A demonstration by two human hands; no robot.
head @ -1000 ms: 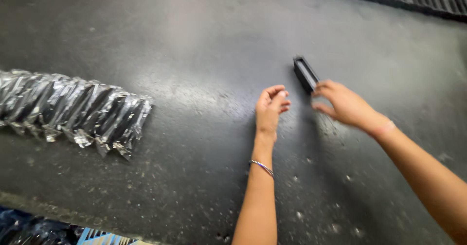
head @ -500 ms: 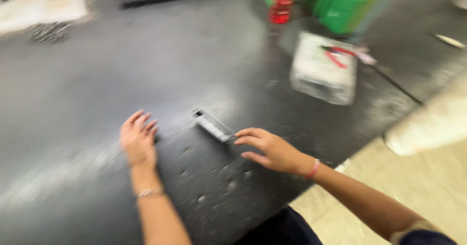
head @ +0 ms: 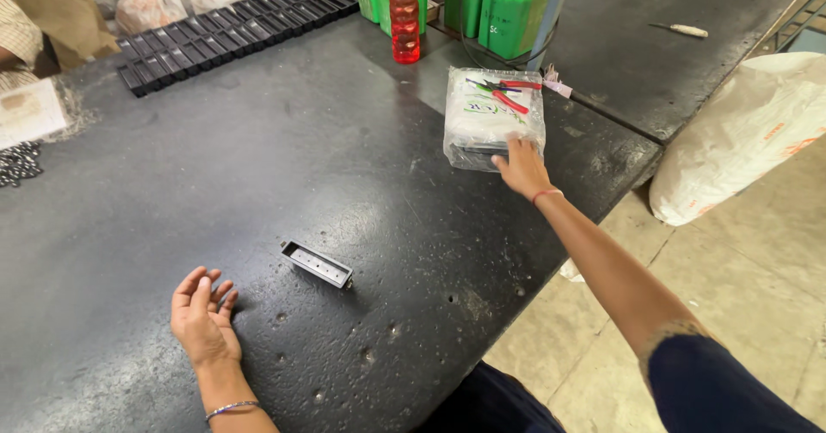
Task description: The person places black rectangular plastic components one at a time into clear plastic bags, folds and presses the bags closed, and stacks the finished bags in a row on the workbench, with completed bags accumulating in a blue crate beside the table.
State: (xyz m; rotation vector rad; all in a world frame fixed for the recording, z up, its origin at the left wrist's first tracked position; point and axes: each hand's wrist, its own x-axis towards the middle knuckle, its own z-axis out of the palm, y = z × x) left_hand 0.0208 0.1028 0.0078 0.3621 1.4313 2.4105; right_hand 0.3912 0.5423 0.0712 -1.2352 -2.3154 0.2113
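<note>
My left hand (head: 203, 315) rests palm down on the dark table (head: 284, 149), fingers loosely apart, holding nothing. A small black rectangular tray-like part (head: 317, 264) lies on the table just to its right, untouched. My right hand (head: 521, 166) reaches far across and touches the near edge of a clear plastic bag with white contents (head: 493, 116). Red-handled pliers (head: 504, 92) lie on top of that bag.
A row of black rectangular parts (head: 232, 33) lies at the back. A bottle of red liquid (head: 403, 13) and green containers (head: 509, 3) stand behind the bag. A white sack (head: 747, 132) sits on the floor at right. Another person's sleeve (head: 19, 33) shows far left.
The view has swung to the right. My right hand has left the black part and reached out to the plastic bag. My left hand stays flat on the table.
</note>
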